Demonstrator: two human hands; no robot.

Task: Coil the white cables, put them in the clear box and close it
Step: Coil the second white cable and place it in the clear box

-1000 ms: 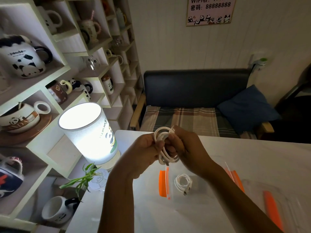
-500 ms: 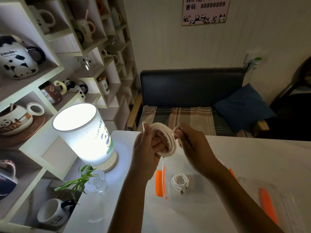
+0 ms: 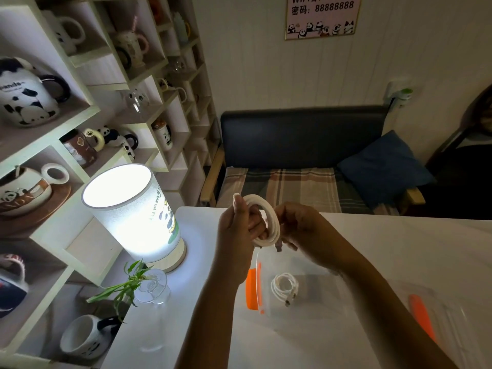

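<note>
A coiled white cable (image 3: 269, 217) is held in the air above the table, its plug ends hanging at the bottom. My left hand (image 3: 237, 230) grips the coil's left side with fingers through the loop. My right hand (image 3: 303, 227) pinches the coil's right side near the plugs. Below them stands the open clear box (image 3: 314, 323) with an orange clasp (image 3: 251, 288) on its left wall. A second coiled white cable (image 3: 285, 287) lies inside the box. The clear lid (image 3: 450, 323) with an orange clasp (image 3: 422, 315) lies on the table to the right.
A lit cylindrical lamp (image 3: 130, 214) stands at the white table's (image 3: 399, 249) left, with a small glass vase of green shoots (image 3: 149, 286) in front of it. Shelves of panda mugs (image 3: 26, 97) fill the left. A dark sofa (image 3: 303, 161) sits beyond the table's far edge.
The hands turned the coil from lying between both palms to a more upright loop and drew slightly apart. The plug ends now hang below the coil. The view shifted a little.
</note>
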